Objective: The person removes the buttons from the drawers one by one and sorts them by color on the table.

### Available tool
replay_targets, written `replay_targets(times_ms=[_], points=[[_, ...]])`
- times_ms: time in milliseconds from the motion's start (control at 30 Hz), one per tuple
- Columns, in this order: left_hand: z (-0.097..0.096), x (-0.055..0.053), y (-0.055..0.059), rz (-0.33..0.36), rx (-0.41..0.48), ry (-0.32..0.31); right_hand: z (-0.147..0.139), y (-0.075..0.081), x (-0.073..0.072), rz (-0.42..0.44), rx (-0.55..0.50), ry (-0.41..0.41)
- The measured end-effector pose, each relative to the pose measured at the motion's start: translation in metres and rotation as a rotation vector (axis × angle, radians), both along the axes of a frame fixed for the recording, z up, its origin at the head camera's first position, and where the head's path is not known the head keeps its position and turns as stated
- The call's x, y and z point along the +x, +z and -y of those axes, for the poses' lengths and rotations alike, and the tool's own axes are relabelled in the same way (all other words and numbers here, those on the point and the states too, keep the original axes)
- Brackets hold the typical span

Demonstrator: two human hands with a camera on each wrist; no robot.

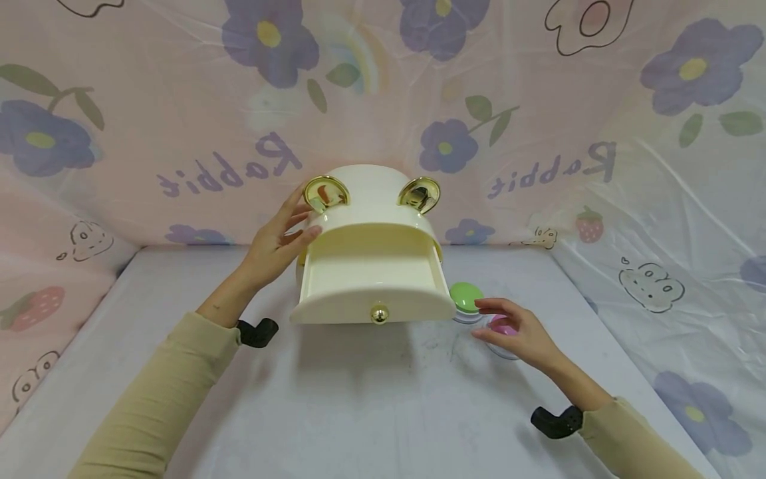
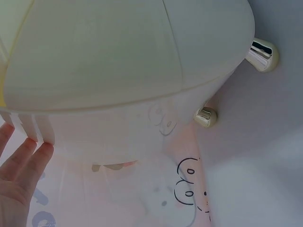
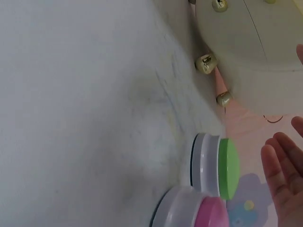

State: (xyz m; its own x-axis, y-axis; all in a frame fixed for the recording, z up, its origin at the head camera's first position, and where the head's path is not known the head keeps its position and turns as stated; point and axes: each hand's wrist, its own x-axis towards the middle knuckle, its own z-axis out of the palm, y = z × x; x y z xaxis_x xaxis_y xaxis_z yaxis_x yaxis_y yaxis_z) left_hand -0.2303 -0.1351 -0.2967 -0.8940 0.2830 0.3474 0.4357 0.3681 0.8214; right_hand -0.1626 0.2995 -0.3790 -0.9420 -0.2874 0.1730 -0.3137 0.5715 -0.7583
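A cream storage box (image 1: 368, 189) with two gold ears stands at the middle of the table, its front drawer (image 1: 374, 266) pulled out. Inside, the drawer shows only its bare floor. My left hand (image 1: 278, 243) rests on the box's left side below the ear, fingers spread against the wall; the left wrist view shows its fingertips on the glossy side. My right hand (image 1: 517, 332) hovers over a round pink-topped container (image 1: 503, 326), fingers apart and holding nothing. Just beyond it stands a matching container with a green top (image 1: 465, 297), by the drawer's right corner.
Short gold feet (image 3: 206, 63) hold the box above the white table (image 1: 371, 412). A gold ball knob (image 1: 380, 314) is on the drawer front. Patterned cloth (image 1: 371, 120) with flowers hangs behind and along both sides.
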Motion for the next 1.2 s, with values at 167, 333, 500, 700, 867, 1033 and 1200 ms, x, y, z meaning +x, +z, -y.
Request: replay_targets(times_ms=[167,333,500,700,867,1033,1200], points=[[0.000,0.000,0.001,-0.002,0.005,-0.002,0.008,0.002,0.003,-0.012,-0.022,0.035],[-0.001,0.000,0.001,-0.003,0.010,-0.003,0.019,0.005,0.009,-0.028,-0.034,0.071],[0.000,-0.001,-0.001,-0.007,0.006,0.004,0.035,0.011,0.017,-0.106,-0.074,0.158],[0.000,-0.002,-0.002,-0.016,-0.004,0.008,0.051,0.016,0.025,-0.140,-0.129,0.253],[-0.001,-0.002,-0.001,-0.019,-0.006,0.009,0.062,0.021,0.031,-0.113,-0.140,0.284],[-0.001,-0.002,-0.001,-0.011,-0.003,0.009,0.070,0.026,0.037,-0.120,-0.158,0.309],[0.000,0.000,0.000,-0.005,-0.008,0.010,0.079,0.030,0.043,-0.132,-0.189,0.325]])
